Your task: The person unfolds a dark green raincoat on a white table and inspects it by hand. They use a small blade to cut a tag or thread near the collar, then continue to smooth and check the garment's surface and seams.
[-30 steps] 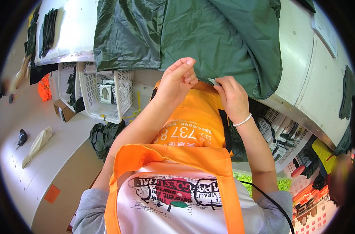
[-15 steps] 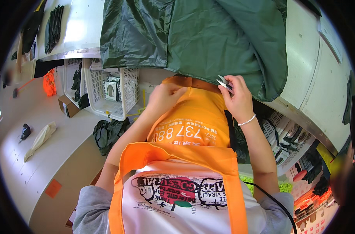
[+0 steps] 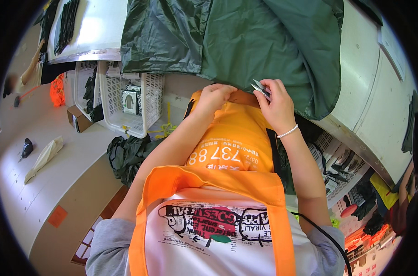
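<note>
A dark green, shiny fabric piece (image 3: 259,46), apparently a garment, lies over the table and hangs past its near edge. My left hand (image 3: 216,97) is at its hem, fingertips pinched together against the edge. Whatever is between those fingertips is too small to make out. Just to the right, my right hand (image 3: 278,103) is closed around small metal thread snips (image 3: 260,88). Their pointed blades angle up and left, slightly parted, right by the hem. Below both hands is the orange apron (image 3: 232,131) I wear.
White plastic baskets (image 3: 149,103) with packaged items stand under the table at left, beside a crumpled dark green bundle (image 3: 126,158). A small cardboard box (image 3: 79,118) sits farther left. Another basket (image 3: 344,172) is at right below the table edge (image 3: 360,145). A person's arm (image 3: 33,69) shows far left.
My left hand has moved right and up to the fabric's hem, closer to the right hand. The right hand with the snips has shifted slightly up and left.
</note>
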The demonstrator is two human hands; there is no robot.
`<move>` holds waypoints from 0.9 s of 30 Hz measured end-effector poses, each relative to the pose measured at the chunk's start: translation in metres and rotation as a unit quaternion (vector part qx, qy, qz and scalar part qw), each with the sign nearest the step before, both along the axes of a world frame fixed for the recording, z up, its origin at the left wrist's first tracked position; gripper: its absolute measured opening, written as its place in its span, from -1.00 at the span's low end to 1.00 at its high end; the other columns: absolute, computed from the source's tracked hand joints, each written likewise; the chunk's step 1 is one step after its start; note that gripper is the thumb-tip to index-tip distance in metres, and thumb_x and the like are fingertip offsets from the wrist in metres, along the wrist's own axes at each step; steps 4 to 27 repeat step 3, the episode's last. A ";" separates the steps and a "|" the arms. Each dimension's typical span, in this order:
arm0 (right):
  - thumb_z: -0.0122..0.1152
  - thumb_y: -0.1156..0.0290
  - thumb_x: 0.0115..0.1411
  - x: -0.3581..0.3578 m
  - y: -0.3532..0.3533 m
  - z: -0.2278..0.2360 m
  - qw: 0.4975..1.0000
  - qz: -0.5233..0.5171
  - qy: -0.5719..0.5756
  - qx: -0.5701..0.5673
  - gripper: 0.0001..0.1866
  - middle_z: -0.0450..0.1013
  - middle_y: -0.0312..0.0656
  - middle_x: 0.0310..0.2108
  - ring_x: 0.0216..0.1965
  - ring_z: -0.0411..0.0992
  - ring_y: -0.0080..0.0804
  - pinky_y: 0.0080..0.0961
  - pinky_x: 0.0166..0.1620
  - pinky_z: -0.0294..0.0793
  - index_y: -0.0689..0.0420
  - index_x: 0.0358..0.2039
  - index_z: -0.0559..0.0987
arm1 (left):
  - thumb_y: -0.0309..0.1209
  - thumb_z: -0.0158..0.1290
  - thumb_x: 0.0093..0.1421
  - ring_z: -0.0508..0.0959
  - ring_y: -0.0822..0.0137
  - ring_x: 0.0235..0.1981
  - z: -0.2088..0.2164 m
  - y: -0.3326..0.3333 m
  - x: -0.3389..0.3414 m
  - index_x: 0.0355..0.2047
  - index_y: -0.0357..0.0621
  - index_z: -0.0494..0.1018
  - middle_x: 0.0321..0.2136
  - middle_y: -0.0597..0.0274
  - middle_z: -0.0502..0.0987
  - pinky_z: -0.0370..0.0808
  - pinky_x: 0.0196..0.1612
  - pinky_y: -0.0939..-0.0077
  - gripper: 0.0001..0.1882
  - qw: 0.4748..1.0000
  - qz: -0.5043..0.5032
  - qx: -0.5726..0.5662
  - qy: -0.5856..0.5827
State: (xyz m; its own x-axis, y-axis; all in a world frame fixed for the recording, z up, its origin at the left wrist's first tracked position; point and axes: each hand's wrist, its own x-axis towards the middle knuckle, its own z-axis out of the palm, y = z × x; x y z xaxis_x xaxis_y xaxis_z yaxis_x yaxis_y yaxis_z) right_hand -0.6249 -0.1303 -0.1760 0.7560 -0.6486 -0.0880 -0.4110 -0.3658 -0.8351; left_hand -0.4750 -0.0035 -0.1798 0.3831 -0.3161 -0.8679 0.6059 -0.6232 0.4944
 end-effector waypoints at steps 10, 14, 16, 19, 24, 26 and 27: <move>0.24 0.33 0.10 0.000 0.000 -0.002 1.000 -0.006 0.008 0.008 -0.75 0.42 -0.19 -0.29 -0.31 0.50 -0.24 -0.40 -0.31 0.49 0.12 -0.25 0.46 | -0.38 0.09 0.11 0.20 0.63 -0.72 0.010 0.001 -0.002 -0.28 -0.28 0.51 -0.65 0.47 0.37 0.09 -0.66 0.68 -0.77 0.999 -0.041 -0.020 -0.006; 0.24 0.33 0.10 0.000 0.000 -0.002 1.000 -0.006 0.008 0.008 -0.75 0.42 -0.19 -0.29 -0.31 0.50 -0.24 -0.40 -0.31 0.49 0.12 -0.25 0.46 | -0.38 0.09 0.11 0.20 0.63 -0.72 0.010 0.001 -0.002 -0.28 -0.28 0.51 -0.65 0.47 0.37 0.09 -0.66 0.68 -0.77 0.999 -0.041 -0.020 -0.006; 0.24 0.33 0.10 0.000 0.000 -0.002 1.000 -0.006 0.008 0.008 -0.75 0.42 -0.19 -0.29 -0.31 0.50 -0.24 -0.40 -0.31 0.49 0.12 -0.25 0.46 | -0.38 0.09 0.11 0.20 0.63 -0.72 0.010 0.001 -0.002 -0.28 -0.28 0.51 -0.65 0.47 0.37 0.09 -0.66 0.68 -0.77 0.999 -0.041 -0.020 -0.006; 0.24 0.33 0.10 0.000 0.000 -0.002 1.000 -0.006 0.008 0.008 -0.75 0.42 -0.19 -0.29 -0.31 0.50 -0.24 -0.40 -0.31 0.49 0.12 -0.25 0.46 | -0.38 0.09 0.11 0.20 0.63 -0.72 0.010 0.001 -0.002 -0.28 -0.28 0.51 -0.65 0.47 0.37 0.09 -0.66 0.68 -0.77 0.999 -0.041 -0.020 -0.006; 0.24 0.33 0.10 0.000 0.000 -0.002 1.000 -0.006 0.008 0.008 -0.75 0.42 -0.19 -0.29 -0.31 0.50 -0.24 -0.40 -0.31 0.49 0.12 -0.25 0.46 | -0.38 0.09 0.11 0.20 0.63 -0.72 0.010 0.001 -0.002 -0.28 -0.28 0.51 -0.65 0.47 0.37 0.09 -0.66 0.68 -0.77 0.999 -0.041 -0.020 -0.006; 0.24 0.33 0.10 0.000 0.000 -0.002 1.000 -0.006 0.008 0.008 -0.75 0.42 -0.19 -0.29 -0.31 0.50 -0.24 -0.40 -0.31 0.49 0.12 -0.25 0.46 | -0.38 0.09 0.11 0.20 0.63 -0.72 0.010 0.001 -0.002 -0.28 -0.28 0.51 -0.65 0.47 0.37 0.09 -0.66 0.68 -0.77 0.999 -0.041 -0.020 -0.006; 0.24 0.33 0.10 0.000 0.000 -0.002 1.000 -0.006 0.008 0.008 -0.75 0.42 -0.19 -0.29 -0.31 0.50 -0.24 -0.40 -0.31 0.49 0.12 -0.25 0.46 | -0.38 0.09 0.11 0.20 0.63 -0.72 0.010 0.001 -0.002 -0.28 -0.28 0.51 -0.65 0.47 0.37 0.09 -0.66 0.68 -0.77 0.999 -0.041 -0.020 -0.006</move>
